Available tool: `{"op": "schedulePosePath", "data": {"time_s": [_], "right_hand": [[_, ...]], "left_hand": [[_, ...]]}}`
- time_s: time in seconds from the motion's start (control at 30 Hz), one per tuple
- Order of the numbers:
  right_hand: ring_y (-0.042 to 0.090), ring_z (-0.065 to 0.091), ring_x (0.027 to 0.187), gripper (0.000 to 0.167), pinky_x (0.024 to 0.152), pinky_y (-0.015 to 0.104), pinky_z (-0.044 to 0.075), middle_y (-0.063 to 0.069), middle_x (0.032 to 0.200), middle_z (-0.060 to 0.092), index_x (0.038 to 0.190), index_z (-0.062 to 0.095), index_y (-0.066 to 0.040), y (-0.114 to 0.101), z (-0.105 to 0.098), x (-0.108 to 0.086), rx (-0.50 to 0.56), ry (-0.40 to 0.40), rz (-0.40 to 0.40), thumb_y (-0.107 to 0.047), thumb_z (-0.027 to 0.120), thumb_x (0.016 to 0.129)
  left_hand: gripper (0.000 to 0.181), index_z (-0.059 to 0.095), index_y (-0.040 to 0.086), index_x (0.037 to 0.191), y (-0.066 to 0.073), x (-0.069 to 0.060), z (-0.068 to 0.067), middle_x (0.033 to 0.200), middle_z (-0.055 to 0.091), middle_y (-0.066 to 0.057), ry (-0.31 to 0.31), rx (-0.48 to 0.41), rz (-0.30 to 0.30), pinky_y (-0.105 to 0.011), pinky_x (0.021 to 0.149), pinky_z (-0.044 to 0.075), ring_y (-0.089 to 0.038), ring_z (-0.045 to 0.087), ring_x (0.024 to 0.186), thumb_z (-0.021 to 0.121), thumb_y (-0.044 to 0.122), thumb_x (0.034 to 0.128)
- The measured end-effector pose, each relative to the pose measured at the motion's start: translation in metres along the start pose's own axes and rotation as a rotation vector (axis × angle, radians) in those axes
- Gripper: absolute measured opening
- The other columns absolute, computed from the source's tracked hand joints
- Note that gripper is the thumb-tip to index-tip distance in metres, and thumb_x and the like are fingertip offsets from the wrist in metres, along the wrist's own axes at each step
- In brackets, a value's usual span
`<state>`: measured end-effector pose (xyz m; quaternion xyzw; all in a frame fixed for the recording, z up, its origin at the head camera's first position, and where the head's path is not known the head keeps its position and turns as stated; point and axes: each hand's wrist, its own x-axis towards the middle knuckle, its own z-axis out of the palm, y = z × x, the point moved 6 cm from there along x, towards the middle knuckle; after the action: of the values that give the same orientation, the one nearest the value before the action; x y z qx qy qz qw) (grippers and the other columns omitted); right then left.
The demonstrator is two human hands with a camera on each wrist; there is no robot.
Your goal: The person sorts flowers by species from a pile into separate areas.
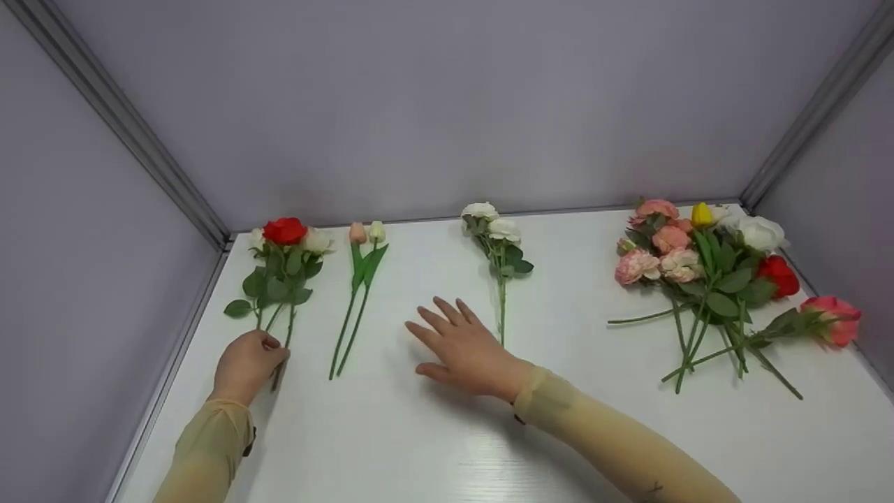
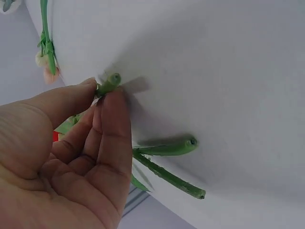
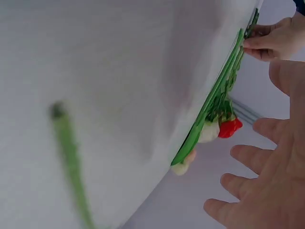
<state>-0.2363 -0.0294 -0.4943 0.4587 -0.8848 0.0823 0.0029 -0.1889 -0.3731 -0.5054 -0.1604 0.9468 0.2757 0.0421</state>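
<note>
At the left of the head view, the left hand (image 1: 248,365) pinches one green stem between thumb and fingers, below a red rose (image 1: 285,230) flanked by white flowers (image 1: 318,241). In the left wrist view the pinched stem end (image 2: 112,80) pokes out past the fingertips, and two other stem ends (image 2: 174,147) lie beside the hand (image 2: 86,143). The right hand (image 1: 475,356) is spread palm down with nothing held, left of the stem of the white flowers (image 1: 504,230). In the right wrist view its fingers (image 3: 252,157) are apart.
Two tulips (image 1: 367,272), one pink and one white, lie between the hands. A pile of pink, white, yellow and red flowers (image 1: 719,272) with crossed stems lies at the right of the white table (image 1: 391,447). Grey panels (image 1: 447,105) stand around the table.
</note>
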Motion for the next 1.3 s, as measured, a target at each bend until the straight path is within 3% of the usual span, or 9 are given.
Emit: {"op": "schedulePosePath", "data": {"time_s": [0.13,0.3,0.4,0.57,0.7,0.8,0.9,1.03,1.3], "right_hand": [[0.037,0.033,0.147,0.058,0.12,0.056,0.024,0.012,0.155,0.047,0.152,0.05,-0.013,0.057,-0.016,-0.031,0.107,0.102,0.157,-0.046,0.057,0.104],[0.038,0.057,0.118,0.029,0.102,0.056,0.045,0.016,0.123,0.067,0.121,0.071,-0.004,0.151,-0.041,-0.093,0.256,0.299,0.428,-0.023,0.066,0.101],[0.037,0.061,0.103,0.023,0.089,0.055,0.049,0.018,0.112,0.067,0.114,0.071,-0.001,0.205,-0.058,-0.14,0.297,0.349,0.593,-0.019,0.063,0.102],[0.032,0.056,0.079,0.028,0.063,0.045,0.046,0.018,0.096,0.065,0.106,0.068,0.001,0.28,-0.086,-0.211,0.253,0.347,0.833,-0.024,0.056,0.103],[0.028,0.051,0.064,0.038,0.049,0.039,0.04,0.011,0.071,0.056,0.081,0.061,-0.002,0.316,-0.094,-0.246,0.185,0.255,0.974,-0.033,0.056,0.102],[0.027,0.052,0.059,0.045,0.047,0.039,0.041,0.008,0.063,0.053,0.072,0.056,-0.006,0.326,-0.092,-0.258,0.18,0.171,1.036,-0.04,0.057,0.101],[0.031,0.056,0.064,0.05,0.05,0.043,0.045,0.014,0.071,0.059,0.079,0.06,-0.001,0.328,-0.09,-0.258,0.183,0.106,1.068,-0.046,0.054,0.101],[0.038,0.06,0.072,0.052,0.055,0.05,0.048,0.025,0.086,0.065,0.093,0.065,0.007,0.328,-0.085,-0.254,0.168,0.037,1.088,-0.043,0.054,0.1],[0.038,0.059,0.073,0.042,0.058,0.05,0.049,0.025,0.087,0.066,0.094,0.067,0.009,0.33,-0.078,-0.256,0.189,-0.002,1.108,-0.031,0.055,0.096]], "left_hand": [[0.044,0.06,-0.011,0.127,0.02,-0.003,-0.005,0.115,0.065,-0.028,0.067,0.043,0.067,-0.054,0.082,0.053,-0.04,0.064,0.097,0.064,0.024,0.1003],[0.061,0.048,-0.003,0.148,0.085,-0.014,0.014,0.142,0.05,-0.029,0.133,0.105,0.311,-0.061,0.107,0.041,-0.047,0.047,0.132,0.065,0.032,0.1015],[0.07,0.041,0.005,0.156,0.14,-0.032,0.044,0.155,0.042,-0.023,0.107,0.19,0.508,-0.057,0.117,0.031,-0.042,0.036,0.143,0.067,0.038,0.1003],[0.078,0.03,0.017,0.163,0.236,-0.075,0.111,0.166,0.025,-0.014,-0.021,0.399,0.836,-0.055,0.123,0.013,-0.036,0.021,0.153,0.056,0.057,0.1008],[0.08,0.021,0.026,0.165,0.302,-0.109,0.166,0.17,0.015,-0.008,-0.121,0.522,1.028,-0.054,0.124,0.005,-0.03,0.011,0.156,0.044,0.068,0.1002],[0.081,0.018,0.03,0.165,0.339,-0.13,0.204,0.171,0.011,-0.003,-0.167,0.609,1.13,-0.051,0.124,0.002,-0.026,0.007,0.156,0.037,0.073,0.0991],[0.08,0.019,0.033,0.165,0.364,-0.144,0.233,0.171,0.013,0.001,-0.183,0.669,1.199,-0.048,0.125,0.004,-0.023,0.007,0.156,0.035,0.075,0.0981],[0.078,0.026,0.035,0.163,0.38,-0.154,0.259,0.169,0.019,0.003,-0.197,0.663,1.228,-0.046,0.125,0.011,-0.021,0.012,0.155,0.04,0.075,0.0972],[0.078,0.029,0.035,0.162,0.382,-0.158,0.266,0.168,0.022,0.003,-0.221,0.626,1.216,-0.045,0.124,0.015,-0.02,0.017,0.154,0.043,0.075,0.0965]]}}
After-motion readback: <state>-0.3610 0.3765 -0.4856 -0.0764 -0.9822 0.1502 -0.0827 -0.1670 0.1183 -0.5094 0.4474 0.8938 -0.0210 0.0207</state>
